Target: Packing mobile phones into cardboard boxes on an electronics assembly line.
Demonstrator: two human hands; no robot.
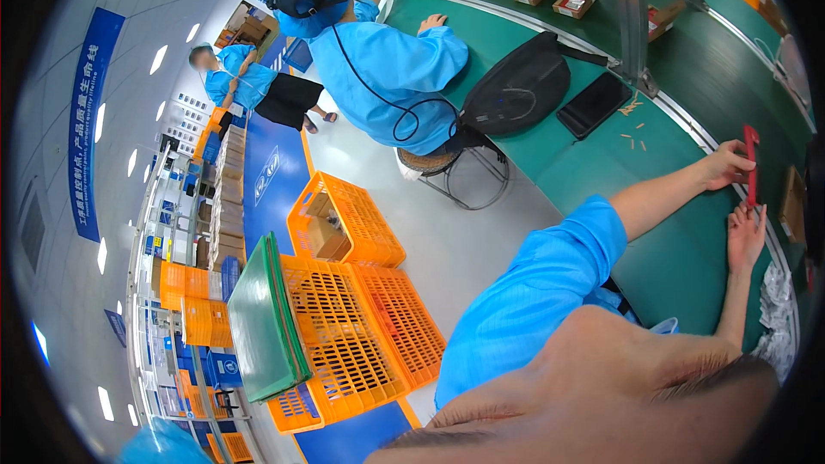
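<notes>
Holding red strip, not yet set down
Pinching between fingers of left hand; touching with right hand, cannot tell whether pinching

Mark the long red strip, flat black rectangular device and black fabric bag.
Long red strip [753, 175], head view: middle of its length.
Flat black rectangular device [594, 106], head view: centre of its top face.
Black fabric bag [524, 84], head view: broad side.
</notes>
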